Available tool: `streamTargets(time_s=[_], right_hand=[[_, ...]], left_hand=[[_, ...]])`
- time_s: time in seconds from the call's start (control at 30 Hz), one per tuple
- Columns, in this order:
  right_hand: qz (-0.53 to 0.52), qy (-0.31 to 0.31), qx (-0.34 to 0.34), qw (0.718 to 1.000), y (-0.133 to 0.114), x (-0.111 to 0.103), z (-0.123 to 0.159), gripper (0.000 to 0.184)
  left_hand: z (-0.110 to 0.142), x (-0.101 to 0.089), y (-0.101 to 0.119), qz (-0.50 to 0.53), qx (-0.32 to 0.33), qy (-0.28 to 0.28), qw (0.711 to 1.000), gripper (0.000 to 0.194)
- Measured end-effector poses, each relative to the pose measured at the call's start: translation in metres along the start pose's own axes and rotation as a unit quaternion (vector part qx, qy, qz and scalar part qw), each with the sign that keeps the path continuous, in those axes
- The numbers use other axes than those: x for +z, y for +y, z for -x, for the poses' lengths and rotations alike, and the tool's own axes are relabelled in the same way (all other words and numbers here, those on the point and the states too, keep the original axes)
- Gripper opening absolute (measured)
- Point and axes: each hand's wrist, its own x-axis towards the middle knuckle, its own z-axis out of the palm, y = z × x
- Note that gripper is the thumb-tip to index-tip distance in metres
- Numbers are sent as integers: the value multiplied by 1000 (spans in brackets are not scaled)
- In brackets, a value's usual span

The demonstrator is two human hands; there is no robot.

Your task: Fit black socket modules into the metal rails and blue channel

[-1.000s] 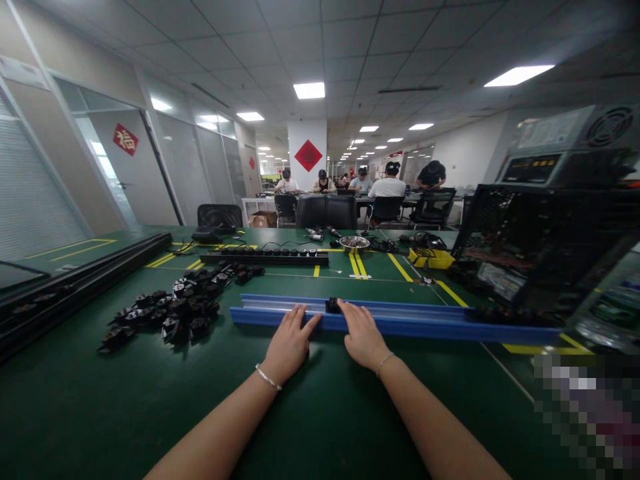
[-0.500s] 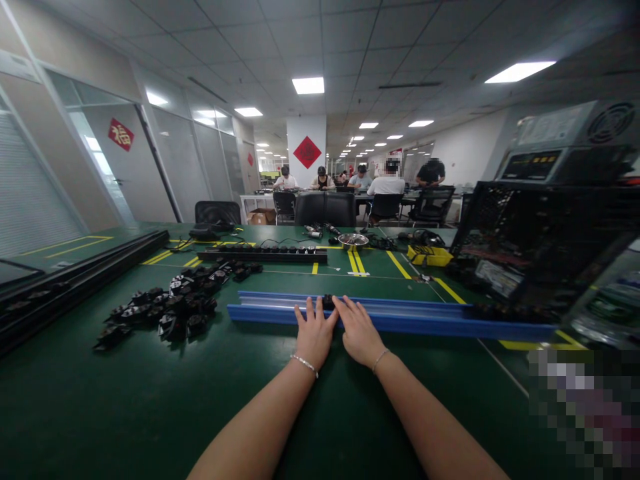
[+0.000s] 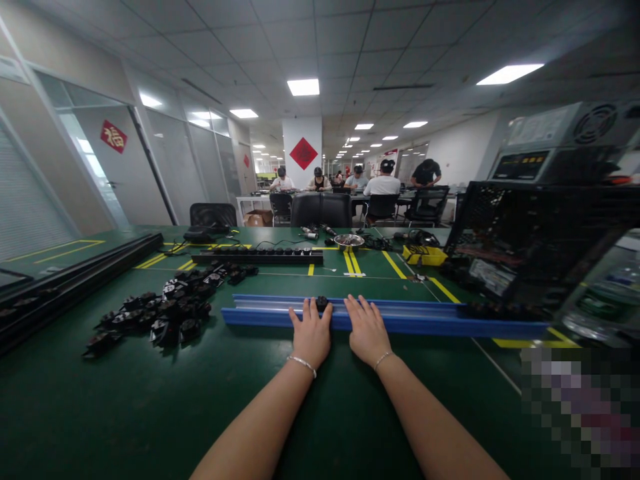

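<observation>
A long blue channel (image 3: 420, 323) lies across the table before me. In its groove sits one small black part (image 3: 322, 303). My left hand (image 3: 313, 337) rests on the channel with its fingers apart, index finger and thumb close around that black part; whether they touch it I cannot tell. To the right of it, my right hand (image 3: 369, 333) lies on the channel's near edge, fingers outstretched and holding nothing. Several more black parts (image 3: 500, 311) line the groove at the channel's right end.
Left of the channel is a pile of black parts (image 3: 170, 303). Long black rails (image 3: 80, 283) run along the left side. Behind are another black rail (image 3: 260, 258), a metal bowl (image 3: 349, 241) and a yellow tray (image 3: 425, 255). An open computer case (image 3: 545, 247) stands right.
My right hand has moved right, away from the black part and my left hand. The left hand has stayed beside the part. The whole view has shifted slightly.
</observation>
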Motion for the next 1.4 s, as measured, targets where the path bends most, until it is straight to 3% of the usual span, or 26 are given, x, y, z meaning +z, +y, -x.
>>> streamTargets(time_s=[0.63,0.97,1.4], right_hand=[[-16,-18,9,1000,0,-3,0,70],[-19,-18,7,1000,-1,-4,0,69],[-17,-22,9,1000,-1,-5,-1,68]], left_hand=[[8,-9,-45,-19,-37,11,999,52],[10,-21,-66,-24,-65,-32,997,53],[11,-25,-98,-28,-92,-35,995,47]])
